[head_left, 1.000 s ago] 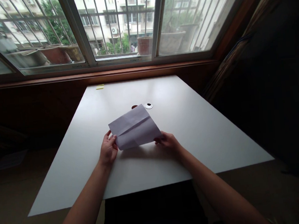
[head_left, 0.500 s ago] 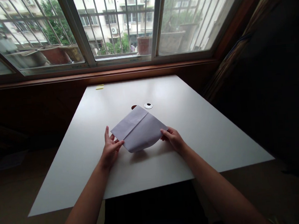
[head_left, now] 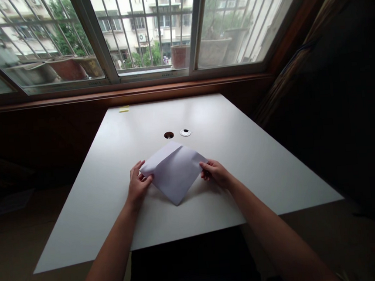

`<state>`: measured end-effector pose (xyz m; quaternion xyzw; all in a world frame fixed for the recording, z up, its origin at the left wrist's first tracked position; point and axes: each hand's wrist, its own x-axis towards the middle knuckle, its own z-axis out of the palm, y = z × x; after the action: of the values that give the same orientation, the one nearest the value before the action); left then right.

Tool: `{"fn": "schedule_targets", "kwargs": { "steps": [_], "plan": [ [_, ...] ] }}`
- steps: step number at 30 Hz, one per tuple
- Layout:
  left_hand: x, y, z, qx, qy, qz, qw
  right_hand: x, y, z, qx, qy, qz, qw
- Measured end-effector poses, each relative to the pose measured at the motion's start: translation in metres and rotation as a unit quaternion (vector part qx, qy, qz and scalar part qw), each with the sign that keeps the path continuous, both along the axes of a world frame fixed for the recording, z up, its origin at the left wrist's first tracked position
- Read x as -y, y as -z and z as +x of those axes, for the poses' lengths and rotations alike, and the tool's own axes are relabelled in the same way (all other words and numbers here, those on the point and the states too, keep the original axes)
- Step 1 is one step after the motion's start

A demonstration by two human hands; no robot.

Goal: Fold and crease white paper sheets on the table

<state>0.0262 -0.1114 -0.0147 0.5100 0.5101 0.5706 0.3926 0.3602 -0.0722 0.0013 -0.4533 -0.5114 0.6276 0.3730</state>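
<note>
A folded sheet of white paper (head_left: 177, 174) is held between my two hands, just over the front half of the white table (head_left: 244, 183). One flap is folded over along its upper left side and stands slightly raised. My left hand (head_left: 138, 182) pinches the left corner, thumb on top and fingers partly behind. At the right corner, my right hand (head_left: 215, 172) grips the paper between thumb and curled fingers. The near corner of the sheet points down toward me, at or close to the tabletop.
Beyond the paper, the tabletop has a round hole (head_left: 169, 135) with a white ring-shaped cover (head_left: 185, 132) beside it. A yellow-edged sticker (head_left: 124, 109) lies at the far left corner. A barred window (head_left: 147, 30) rises behind the table, and a dark curtain (head_left: 287, 75) hangs at right.
The paper has tilted and come toward me, its near corner now pointing down and its flap lifting. More of the round hole shows. The left fingers have curled in.
</note>
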Motion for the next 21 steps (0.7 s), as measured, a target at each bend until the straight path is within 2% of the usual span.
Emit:
{"fn": "schedule_targets", "kwargs": {
  "steps": [8,11,15,18,21],
  "plan": [
    [0.001,-0.012,-0.015,-0.1,-0.102,0.04,0.989,-0.002,-0.003,0.0,0.047,-0.05,-0.012,0.998],
    [-0.002,-0.01,-0.025,-0.112,-0.159,0.003,0.981,-0.002,-0.002,0.0,0.061,-0.065,-0.009,0.996],
    [-0.005,-0.002,-0.034,-0.148,-0.223,-0.065,0.961,-0.003,0.001,0.0,0.058,-0.047,0.007,0.997],
    [-0.007,0.001,-0.035,-0.117,-0.23,-0.073,0.963,-0.004,0.002,0.0,0.056,-0.032,0.023,0.998],
    [-0.009,0.0,-0.031,-0.033,-0.24,-0.059,0.968,-0.005,0.002,0.0,0.06,-0.023,0.04,0.997]
  ]
}}
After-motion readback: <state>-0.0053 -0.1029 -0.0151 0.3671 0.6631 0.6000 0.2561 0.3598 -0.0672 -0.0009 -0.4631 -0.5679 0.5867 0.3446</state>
